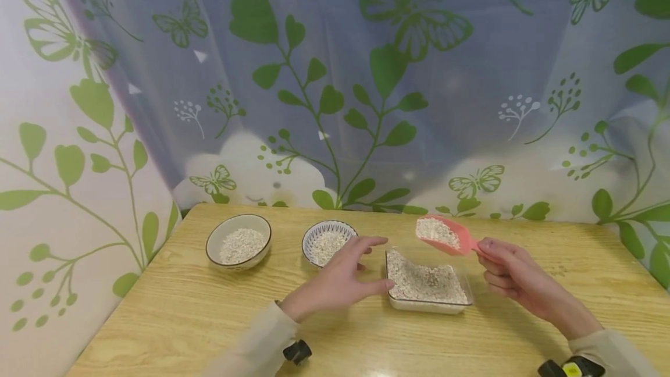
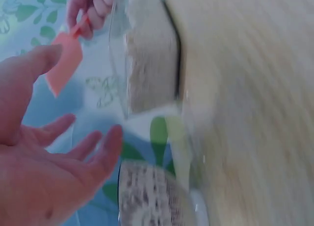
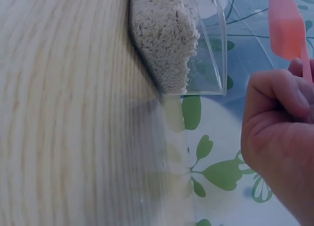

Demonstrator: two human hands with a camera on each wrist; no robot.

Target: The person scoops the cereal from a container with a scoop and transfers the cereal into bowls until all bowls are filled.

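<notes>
My right hand [image 1: 515,275] grips the handle of a pink scoop [image 1: 460,236], heaped with oat flakes [image 1: 437,231], above the back right of a clear rectangular glass container [image 1: 429,308]. More oat flakes [image 1: 419,281] fill that container, with a hollow in their surface. My left hand [image 1: 342,275] is spread at the container's left side, thumb close to its rim and fingers extended, holding nothing. Just behind the left hand stands a small patterned bowl [image 1: 312,231] of oat flakes, partly covered by the fingers. In the left wrist view the scoop [image 2: 68,59] shows beyond my thumb.
A larger pale bowl [image 1: 220,234] with a dark rim, holding oat flakes, stands at the left of the wooden table [image 1: 173,319]. A curtain [image 1: 335,103] printed with leaves and butterflies hangs along the table's back edge.
</notes>
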